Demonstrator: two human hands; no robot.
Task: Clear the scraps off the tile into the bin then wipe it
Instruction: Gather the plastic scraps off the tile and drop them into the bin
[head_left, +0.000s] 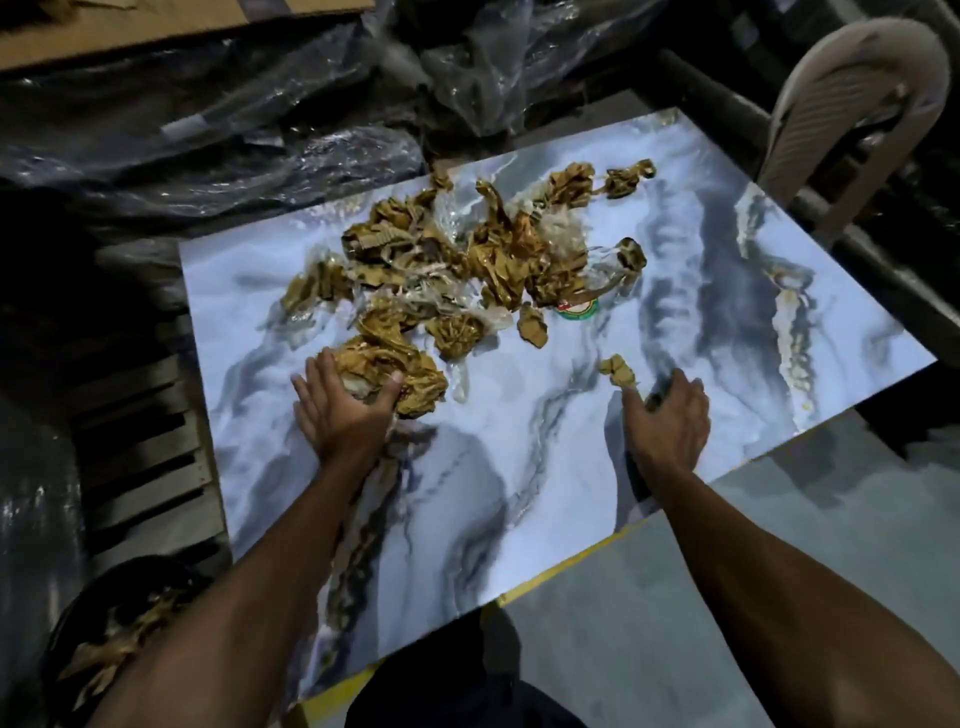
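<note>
Scraps (457, 260) heaped across the marble tile (519, 467); left hand (343, 410) clutching a crumpled brown wad (389, 374), right hand (667, 415) loose-fingered beside a small scrap (617, 370); bin (67, 613) lower left holding brown scraps

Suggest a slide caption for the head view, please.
Left hand grips a scrap wad on the marble tile; right hand reaches beside it.

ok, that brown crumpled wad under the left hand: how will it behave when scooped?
The crumpled wad is probably light and floppy: it looks like thin creased paper and tape. It may shed bits, since loose strips hang off it and clear film tangles into the main pile. On the glossy tile it should slide easily under the left hand.
</note>
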